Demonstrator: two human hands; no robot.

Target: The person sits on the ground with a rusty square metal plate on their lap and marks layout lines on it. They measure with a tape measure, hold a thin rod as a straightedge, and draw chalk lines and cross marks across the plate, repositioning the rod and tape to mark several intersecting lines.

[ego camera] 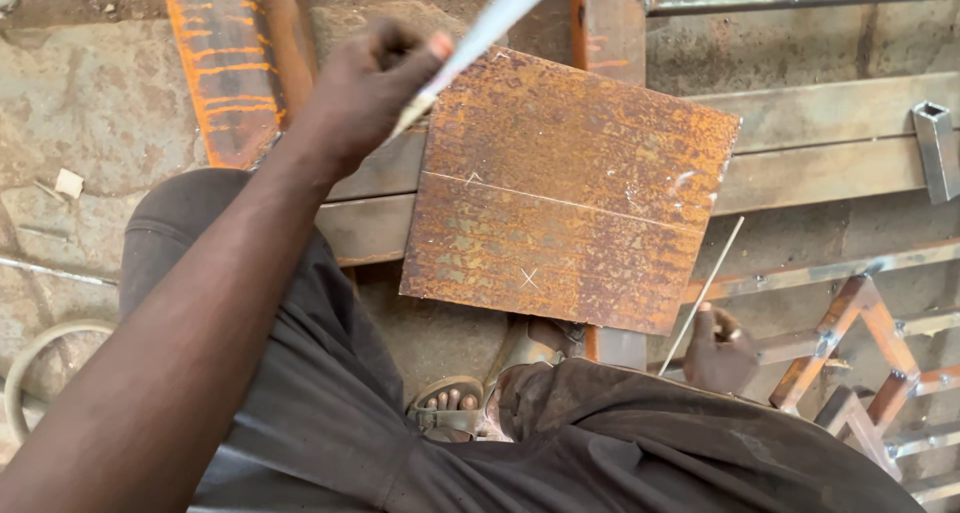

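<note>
A rusty square steel plate point(570, 188) lies across grey steel bars point(830, 143), with a scratched line across its middle and small chalk crosses. My left hand point(375, 83) is raised over the plate's upper left corner and grips a flat, pale metal strip point(490, 28) that points up and to the right. My right hand point(720, 351) rests low beside my knee, just past the plate's lower right corner, and pinches a thin metal rod point(705, 291) that slants upward. My sandalled foot point(450, 403) stands below the plate.
An orange-streaked rusty beam point(225, 63) runs along the upper left. A welded frame of rusty and grey bars point(860, 363) lies at the lower right. A short square tube point(938, 148) sits at the right edge. A pale curved hose point(30, 373) lies on the concrete floor at left.
</note>
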